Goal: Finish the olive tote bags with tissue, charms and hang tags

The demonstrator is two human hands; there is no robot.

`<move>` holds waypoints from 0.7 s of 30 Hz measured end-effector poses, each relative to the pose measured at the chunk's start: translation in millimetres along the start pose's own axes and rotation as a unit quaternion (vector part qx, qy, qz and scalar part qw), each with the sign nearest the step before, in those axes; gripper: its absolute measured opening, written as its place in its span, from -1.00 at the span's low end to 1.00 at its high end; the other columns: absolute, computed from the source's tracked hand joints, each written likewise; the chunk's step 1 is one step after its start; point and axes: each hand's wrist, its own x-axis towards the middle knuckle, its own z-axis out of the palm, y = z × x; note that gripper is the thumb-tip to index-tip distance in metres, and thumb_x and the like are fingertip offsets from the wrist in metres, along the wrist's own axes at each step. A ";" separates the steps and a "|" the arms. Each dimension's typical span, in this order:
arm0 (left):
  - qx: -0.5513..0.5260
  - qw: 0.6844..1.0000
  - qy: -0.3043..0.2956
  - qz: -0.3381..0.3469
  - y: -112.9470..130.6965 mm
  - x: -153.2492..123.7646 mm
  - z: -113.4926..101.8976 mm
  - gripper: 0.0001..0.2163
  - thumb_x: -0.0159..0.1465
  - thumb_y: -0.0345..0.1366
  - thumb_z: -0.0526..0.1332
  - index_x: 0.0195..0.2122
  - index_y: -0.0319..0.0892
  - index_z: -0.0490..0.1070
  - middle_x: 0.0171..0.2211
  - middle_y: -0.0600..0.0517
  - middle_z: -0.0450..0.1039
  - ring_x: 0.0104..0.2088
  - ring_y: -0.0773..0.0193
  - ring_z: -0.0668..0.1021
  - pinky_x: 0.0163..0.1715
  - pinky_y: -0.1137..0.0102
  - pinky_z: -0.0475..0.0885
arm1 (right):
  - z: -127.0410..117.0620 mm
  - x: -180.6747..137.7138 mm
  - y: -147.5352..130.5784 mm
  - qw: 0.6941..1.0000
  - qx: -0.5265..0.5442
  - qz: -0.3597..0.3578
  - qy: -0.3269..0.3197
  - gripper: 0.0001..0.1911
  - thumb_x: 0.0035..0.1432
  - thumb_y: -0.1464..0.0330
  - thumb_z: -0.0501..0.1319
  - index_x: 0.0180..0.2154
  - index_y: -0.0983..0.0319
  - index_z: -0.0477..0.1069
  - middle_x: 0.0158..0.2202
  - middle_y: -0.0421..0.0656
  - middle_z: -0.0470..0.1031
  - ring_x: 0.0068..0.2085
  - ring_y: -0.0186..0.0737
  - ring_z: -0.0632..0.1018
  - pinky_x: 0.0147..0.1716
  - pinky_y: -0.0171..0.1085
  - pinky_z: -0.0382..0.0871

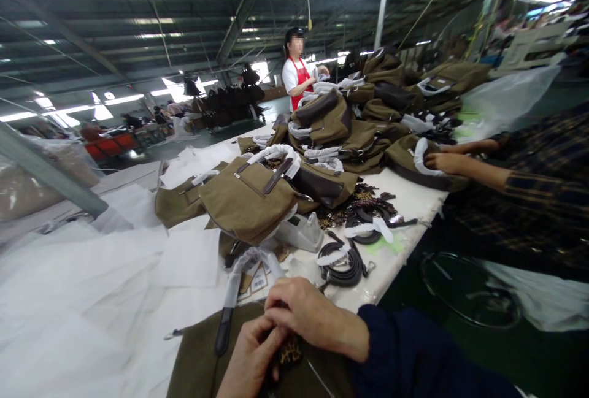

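Note:
An olive canvas handbag (196, 352) lies in front of me at the table's near edge. One of its handles (230, 290) stands up, wrapped in white film above a dark leather tab. My left hand (253, 352) is closed around a small leopard-print piece (291, 351) over the bag. From the right, my right hand (313, 312) reaches across, its fingers pinched together against the left fingertips; what they grip is hidden. Just beyond the bag lie a paper tag (258, 279) with a barcode and a coiled black strap (343, 265).
More olive bags (251, 199) are heaped beyond, beside a clear plastic container (301, 230) and leopard-print fabric (354, 208). White paper sheets (69, 312) cover the left side. A co-worker's hands (444, 162) touch a bag at right. Another person (299, 76) stands behind the pile.

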 end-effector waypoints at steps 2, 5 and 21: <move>-0.001 1.000 0.009 -0.002 1.6 -1.6 0.9 -0.61 0.17 0.04 0.32 -0.32 -0.26 0.53 -0.52 0.08 0.34 -0.63 0.47 0.26 -0.70 0.55 0.17 | 1.4 -1.6 2.7 0.994 0.101 0.024 0.011 -0.94 0.11 0.47 0.27 -0.41 0.29 0.51 -0.42 -0.20 0.48 -0.38 -0.35 0.46 -0.36 -0.40 0.28; -0.022 1.000 0.015 0.006 5.1 -3.8 3.0 -0.65 0.18 0.00 0.33 -0.26 -0.22 0.46 -0.46 0.09 0.35 -0.60 0.47 0.30 -0.70 0.58 0.22 | -6.1 -10.7 9.7 0.945 0.312 0.099 -0.005 -0.81 0.20 0.28 0.22 -0.33 0.31 0.45 -0.46 -0.20 0.49 -0.55 -0.41 0.44 -0.61 -0.45 0.21; -0.127 0.991 -0.032 -0.033 3.0 0.1 -7.0 -0.54 0.15 -0.12 0.37 -0.02 -0.12 0.22 -0.30 0.07 0.44 -0.62 0.53 0.30 -0.78 0.66 0.22 | -20.6 -51.2 25.3 0.970 0.159 0.174 -0.063 -0.95 0.14 0.44 0.11 -0.38 0.25 0.32 -0.58 -0.29 0.42 -0.67 -0.45 0.42 -0.74 -0.56 0.15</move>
